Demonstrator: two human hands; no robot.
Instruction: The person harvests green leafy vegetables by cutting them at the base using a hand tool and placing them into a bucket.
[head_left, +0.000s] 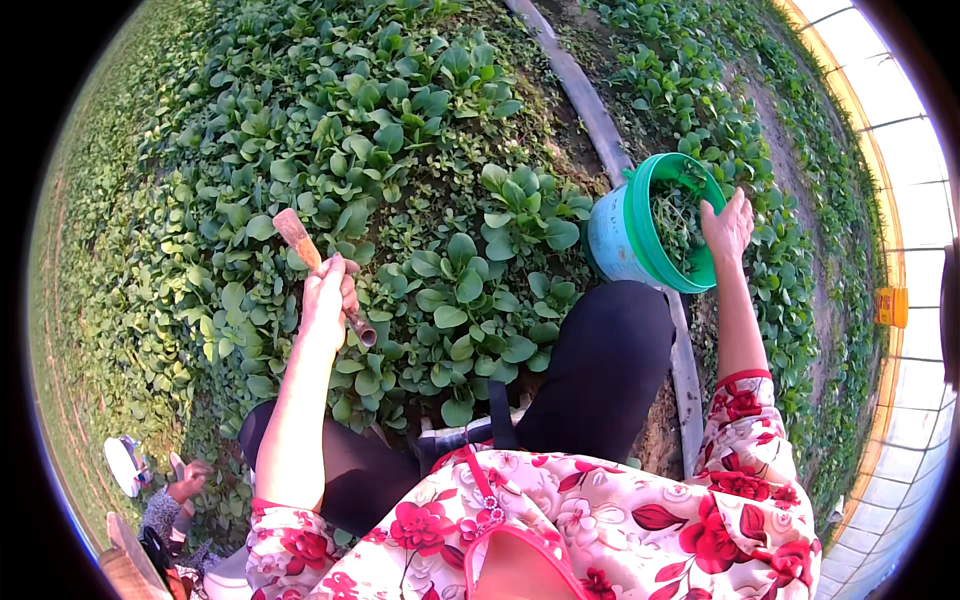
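My left hand (328, 294) grips a small weeding tool (300, 241) with a rusty flat blade and a hollow tubular metal handle. It is above low leafy greens (457, 289), which stand in front of my knees. At the right, my right hand (729, 223) is at the rim of a green-and-white plastic bucket (616, 229). No object shows in that hand, and its fingers are spread a little. The bucket leans with its mouth towards the right. Pulled green plants (673, 225) lie inside it.
A flat grey hose (581, 90) runs between the planted beds, past the bucket. Another person's hand (191, 480) is at the lower left, near a white container (122, 466). A yellow bucket (891, 307) is at the far right, beside the translucent greenhouse wall (919, 285).
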